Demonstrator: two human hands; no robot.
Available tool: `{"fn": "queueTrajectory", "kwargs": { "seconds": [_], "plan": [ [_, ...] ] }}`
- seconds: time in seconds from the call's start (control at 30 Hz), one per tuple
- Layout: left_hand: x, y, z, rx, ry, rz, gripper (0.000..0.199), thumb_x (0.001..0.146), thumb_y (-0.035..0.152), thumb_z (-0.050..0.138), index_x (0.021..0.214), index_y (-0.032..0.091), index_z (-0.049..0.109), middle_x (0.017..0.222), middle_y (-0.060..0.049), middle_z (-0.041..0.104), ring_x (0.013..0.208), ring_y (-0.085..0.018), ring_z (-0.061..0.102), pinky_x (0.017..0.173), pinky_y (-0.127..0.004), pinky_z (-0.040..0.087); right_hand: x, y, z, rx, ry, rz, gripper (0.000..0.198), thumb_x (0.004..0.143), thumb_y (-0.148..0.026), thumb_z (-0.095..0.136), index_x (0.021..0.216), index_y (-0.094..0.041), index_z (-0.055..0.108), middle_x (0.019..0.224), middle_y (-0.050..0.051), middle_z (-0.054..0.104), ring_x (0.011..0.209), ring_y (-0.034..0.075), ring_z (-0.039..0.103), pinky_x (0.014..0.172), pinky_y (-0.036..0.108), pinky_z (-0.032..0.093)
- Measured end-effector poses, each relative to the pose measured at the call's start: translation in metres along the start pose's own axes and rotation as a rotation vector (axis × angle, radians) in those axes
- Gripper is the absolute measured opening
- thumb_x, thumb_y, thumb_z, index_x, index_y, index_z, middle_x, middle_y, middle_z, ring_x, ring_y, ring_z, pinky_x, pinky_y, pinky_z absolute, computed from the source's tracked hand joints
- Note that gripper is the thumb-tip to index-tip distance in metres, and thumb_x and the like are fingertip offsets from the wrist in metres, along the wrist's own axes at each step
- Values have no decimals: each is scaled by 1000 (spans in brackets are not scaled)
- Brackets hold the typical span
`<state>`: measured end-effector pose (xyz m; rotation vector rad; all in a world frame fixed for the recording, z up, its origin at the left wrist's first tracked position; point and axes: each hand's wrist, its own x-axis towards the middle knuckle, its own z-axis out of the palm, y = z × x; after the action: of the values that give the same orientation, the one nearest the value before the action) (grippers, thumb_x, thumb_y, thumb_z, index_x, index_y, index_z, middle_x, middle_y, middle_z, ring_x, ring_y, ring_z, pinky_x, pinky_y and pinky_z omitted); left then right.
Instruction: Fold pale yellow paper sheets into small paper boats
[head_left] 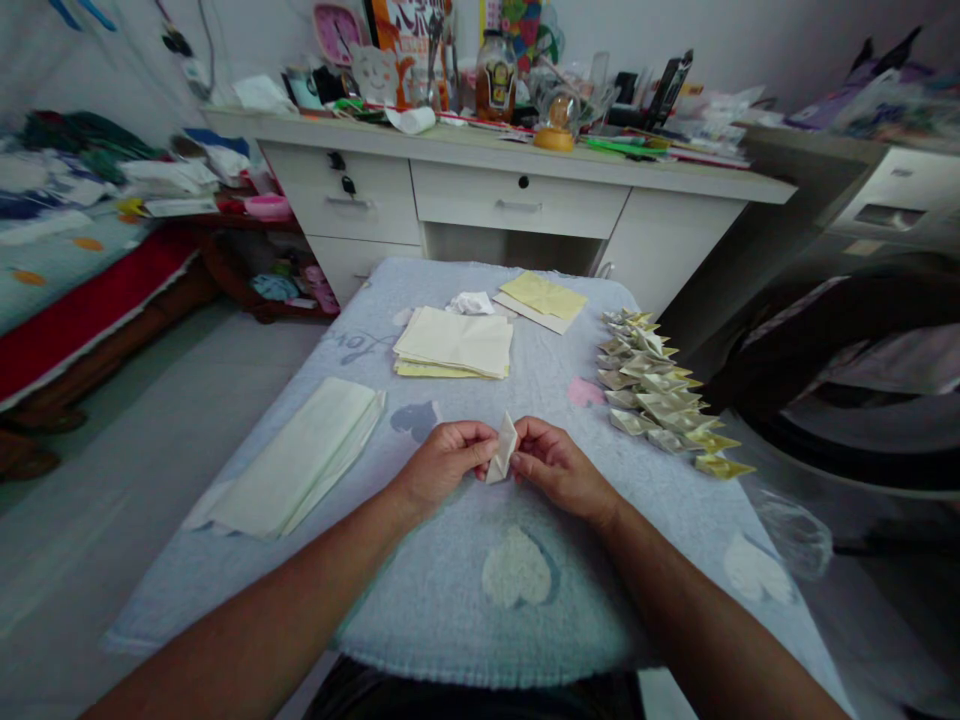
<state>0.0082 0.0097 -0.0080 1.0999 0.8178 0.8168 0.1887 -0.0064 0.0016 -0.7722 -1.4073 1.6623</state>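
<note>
Between my two hands, over the middle of the cloth-covered table (457, 560), a small piece of folded paper (503, 450) stands upright with a pointed top. My left hand (456, 452) pinches its left side between thumb and fingers. On its right side, my right hand (551, 458) grips the edge with thumb and forefinger. Beyond the hands lies a stack of cream and yellow paper sheets (457, 340). To the right sit rows of folded paper boats (656, 385), pale and yellow, packed close together.
A thick folded sheaf of pale paper (300, 455) lies at the left. Farther back are crumpled white paper (471, 302) and loose yellow sheets (544, 295). A cluttered white desk (517, 205) stands behind the table, a washing machine (862, 330) at the right, a bed (90, 290) at the left.
</note>
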Motion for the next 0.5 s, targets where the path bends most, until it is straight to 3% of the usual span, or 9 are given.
{"fn": "queueTrajectory", "kwargs": {
  "seconds": [0.5],
  "plan": [
    [-2,1,5,222,118,102,17,77,28,66,70,13,61,56,4,53,53,-8,46,55,-22,35,2,9,1,-68,130,12,15,86,-32,58,83,-18,51,65,-4,55,52,9,49,49,20,42]
  ]
}}
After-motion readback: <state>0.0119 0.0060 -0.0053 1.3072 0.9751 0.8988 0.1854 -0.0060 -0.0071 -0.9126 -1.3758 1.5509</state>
